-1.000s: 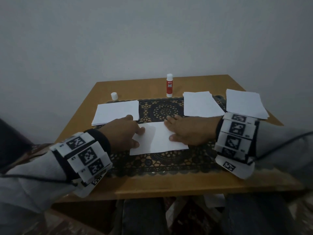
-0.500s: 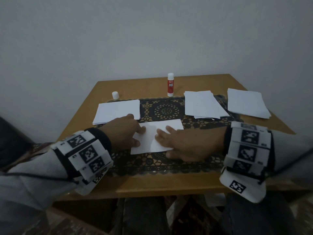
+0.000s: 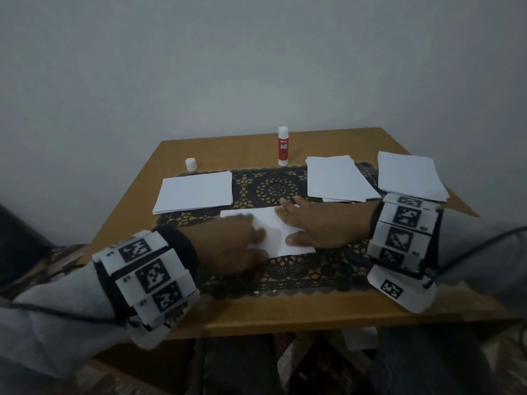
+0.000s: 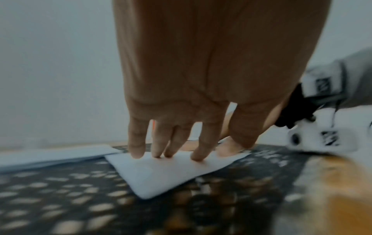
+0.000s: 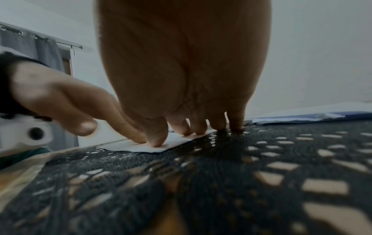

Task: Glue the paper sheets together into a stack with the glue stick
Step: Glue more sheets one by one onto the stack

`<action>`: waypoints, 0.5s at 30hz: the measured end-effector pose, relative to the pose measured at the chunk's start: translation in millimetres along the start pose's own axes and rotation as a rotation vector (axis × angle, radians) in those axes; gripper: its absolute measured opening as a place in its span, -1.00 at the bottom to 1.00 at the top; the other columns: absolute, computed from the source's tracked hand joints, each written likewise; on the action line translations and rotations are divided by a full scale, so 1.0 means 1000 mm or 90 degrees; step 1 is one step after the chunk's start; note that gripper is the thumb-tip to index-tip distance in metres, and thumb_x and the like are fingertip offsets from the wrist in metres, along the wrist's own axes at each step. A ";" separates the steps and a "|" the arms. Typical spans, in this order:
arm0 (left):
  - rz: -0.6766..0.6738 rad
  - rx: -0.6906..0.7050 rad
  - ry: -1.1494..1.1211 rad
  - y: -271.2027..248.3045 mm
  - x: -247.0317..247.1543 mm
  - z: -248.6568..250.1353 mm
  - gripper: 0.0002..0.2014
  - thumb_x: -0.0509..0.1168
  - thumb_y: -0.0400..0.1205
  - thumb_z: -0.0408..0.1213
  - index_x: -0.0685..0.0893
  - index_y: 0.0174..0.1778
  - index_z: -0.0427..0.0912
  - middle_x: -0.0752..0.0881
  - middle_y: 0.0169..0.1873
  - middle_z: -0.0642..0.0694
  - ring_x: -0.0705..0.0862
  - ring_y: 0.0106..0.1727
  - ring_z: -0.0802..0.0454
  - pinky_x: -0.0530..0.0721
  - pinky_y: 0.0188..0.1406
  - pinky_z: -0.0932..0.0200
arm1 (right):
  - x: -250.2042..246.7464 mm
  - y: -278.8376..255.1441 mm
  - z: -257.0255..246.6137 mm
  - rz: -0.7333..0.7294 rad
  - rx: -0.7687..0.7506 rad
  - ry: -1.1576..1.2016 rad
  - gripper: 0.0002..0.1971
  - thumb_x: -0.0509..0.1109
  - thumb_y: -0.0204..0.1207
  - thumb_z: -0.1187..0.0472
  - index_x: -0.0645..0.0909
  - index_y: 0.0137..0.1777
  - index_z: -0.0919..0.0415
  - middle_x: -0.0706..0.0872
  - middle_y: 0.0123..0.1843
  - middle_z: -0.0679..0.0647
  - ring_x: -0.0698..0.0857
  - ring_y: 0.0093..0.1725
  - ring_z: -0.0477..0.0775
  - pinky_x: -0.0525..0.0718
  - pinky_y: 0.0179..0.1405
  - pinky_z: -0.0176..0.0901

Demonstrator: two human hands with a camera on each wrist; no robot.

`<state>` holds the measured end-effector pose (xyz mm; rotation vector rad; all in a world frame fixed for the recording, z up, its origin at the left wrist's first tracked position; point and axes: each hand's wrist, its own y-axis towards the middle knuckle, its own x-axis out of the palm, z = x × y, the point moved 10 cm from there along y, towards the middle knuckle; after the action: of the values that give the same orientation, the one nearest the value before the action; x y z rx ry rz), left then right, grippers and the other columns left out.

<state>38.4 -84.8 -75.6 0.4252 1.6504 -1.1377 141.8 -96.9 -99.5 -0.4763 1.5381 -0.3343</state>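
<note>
A white paper sheet (image 3: 275, 230) lies on the black lace mat (image 3: 275, 189) in the middle of the table. My left hand (image 3: 242, 245) lies flat on its left part, and the left wrist view shows straight fingers (image 4: 138, 143) pressing on the sheet (image 4: 161, 173). My right hand (image 3: 310, 228) lies flat on the right part, its fingers (image 5: 157, 135) pressing the sheet's edge (image 5: 145, 148). Upright at the back stands the red glue stick (image 3: 283, 146), uncapped, with its white cap (image 3: 190, 164) to the left. Neither hand holds anything.
Three white paper piles lie around: one at the left (image 3: 196, 192), one right of centre (image 3: 336, 178), one at the far right (image 3: 407, 178). The wooden table (image 3: 285, 312) has its front edge close to my wrists. A grey wall stands behind.
My left hand has slid right over the sheet and is blurred. My right hand went left across the sheet, then came back to its right part.
</note>
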 end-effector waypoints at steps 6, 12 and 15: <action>-0.024 -0.032 -0.029 0.005 -0.003 -0.002 -0.35 -0.11 0.74 0.11 0.05 0.68 -0.20 -0.04 0.68 -0.16 0.15 0.65 -0.09 0.15 0.63 0.01 | 0.000 -0.001 -0.001 0.003 0.006 -0.002 -0.28 -0.03 0.74 -0.16 -0.30 0.71 0.10 -0.34 0.73 0.04 -0.25 0.71 0.13 -0.04 0.68 0.25; -0.084 0.045 -0.086 -0.006 0.016 0.023 -0.25 -0.05 0.68 0.24 -0.17 0.69 -0.01 -0.17 0.68 0.02 0.05 0.67 0.02 0.03 0.65 0.07 | -0.001 -0.001 -0.001 0.015 0.006 0.008 -0.29 -0.03 0.74 -0.14 -0.29 0.72 0.12 -0.34 0.73 0.05 -0.26 0.71 0.13 -0.09 0.65 0.09; -0.051 -0.007 -0.091 -0.002 0.007 0.004 -0.27 -0.07 0.70 0.20 -0.14 0.69 -0.07 -0.15 0.69 -0.03 0.00 0.68 0.01 0.00 0.65 0.06 | 0.000 -0.001 -0.001 0.011 0.008 0.011 -0.29 -0.03 0.75 -0.13 -0.30 0.72 0.11 -0.34 0.73 0.04 -0.27 0.71 0.13 -0.10 0.66 0.07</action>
<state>36.2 -90.6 -81.3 0.2665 1.5591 -1.1904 140.7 -97.4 -99.0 -0.4513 1.5560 -0.3347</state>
